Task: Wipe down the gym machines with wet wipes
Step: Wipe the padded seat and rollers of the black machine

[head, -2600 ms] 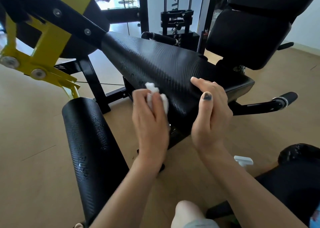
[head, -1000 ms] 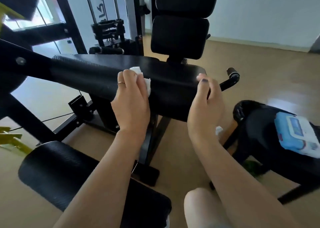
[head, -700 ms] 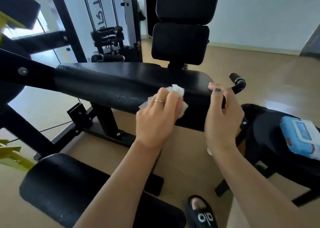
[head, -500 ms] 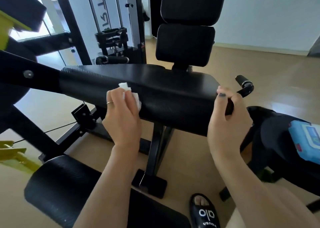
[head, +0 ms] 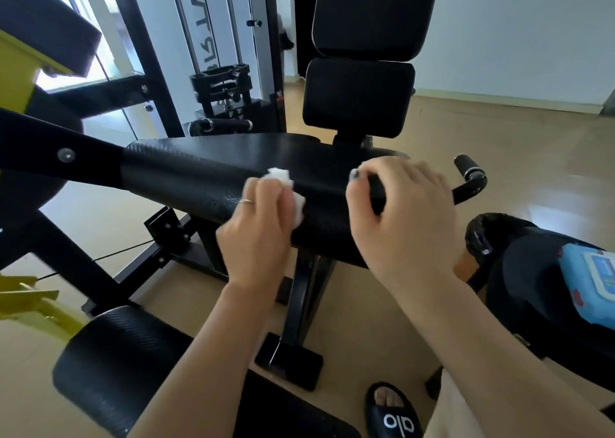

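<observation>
Crumpled white wipe (head: 289, 189) pressed against black seat pad (head: 206, 174).

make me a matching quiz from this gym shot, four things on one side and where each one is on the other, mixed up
Things:
1. crumpled white wet wipe
2. blue wet-wipe pack
3. black slide sandal
4. right hand

Places:
A. on the floor, bottom of view
B. gripping the black padded seat's near edge
C. under the left hand, against the seat's front
D. on a black pad at the right edge

Pairs: 1-C, 2-D, 3-A, 4-B

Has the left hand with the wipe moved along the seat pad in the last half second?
Yes. The left hand with the wipe slid right along the seat pad, toward the right hand.
</observation>
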### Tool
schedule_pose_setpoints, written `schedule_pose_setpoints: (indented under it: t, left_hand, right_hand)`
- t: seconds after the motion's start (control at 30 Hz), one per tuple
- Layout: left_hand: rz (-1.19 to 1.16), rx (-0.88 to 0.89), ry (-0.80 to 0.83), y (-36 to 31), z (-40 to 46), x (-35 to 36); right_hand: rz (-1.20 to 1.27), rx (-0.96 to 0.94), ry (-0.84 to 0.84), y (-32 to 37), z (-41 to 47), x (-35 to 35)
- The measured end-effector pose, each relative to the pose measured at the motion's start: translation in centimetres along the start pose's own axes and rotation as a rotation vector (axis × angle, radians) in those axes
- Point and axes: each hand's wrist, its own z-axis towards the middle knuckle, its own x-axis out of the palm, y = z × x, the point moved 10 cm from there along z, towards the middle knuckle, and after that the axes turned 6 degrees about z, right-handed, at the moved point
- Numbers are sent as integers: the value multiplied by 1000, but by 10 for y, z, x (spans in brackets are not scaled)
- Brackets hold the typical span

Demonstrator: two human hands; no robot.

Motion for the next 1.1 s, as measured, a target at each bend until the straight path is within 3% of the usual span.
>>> schedule_pose_setpoints:
  t: [0.13, 0.2, 0.27, 0.37, 0.43, 0.5, 0.63, 0.7, 0.77, 0.9, 0.97, 1.03, 1.1]
  left_hand:
    - [-13, -547, -14, 88, -1, -2]
    - [-37, -624, -50, 91, -3, -5]
    - [-51, -490, -13, 60, -2, -1]
    - [-25, -39, 47, -11, -8, 6]
    - [-3, 126, 23, -23, -8, 7]
    - [-13, 38, 10, 3, 1, 8]
    - [-50, -430, -30, 81, 8, 2]
    - [-53, -543, -62, 89, 7, -1]
    - [-53, -482, -34, 67, 5, 2]
    - [-30, 83, 3, -18, -9, 5]
    - [-5, 243, -20, -28, -9, 5]
    - [17, 187, -25, -6, 0, 6]
    - [8, -100, -17, 44, 13, 5]
  right_hand:
    - [-75, -14, 117, 9, 9, 26]
    - [-129, -25, 149, 6, 7, 31]
    - [-236, -60, 191, 8, 2, 37]
    - [-337, -70, 233, 9, -2, 43]
    - [-350, -65, 236, 9, -1, 43]
    - [-369, -82, 223, 10, -2, 43]
    - [-391, -101, 218, 10, -3, 44]
    - [-400, -107, 225, 10, -3, 46]
    - [-385, -114, 213, 10, -3, 44]
    - [-316, -100, 187, 8, -2, 39]
    - [-292, -79, 160, 9, -1, 36]
    - [-262, -63, 141, 9, 1, 35]
    - [-228, -61, 156, 10, 5, 37]
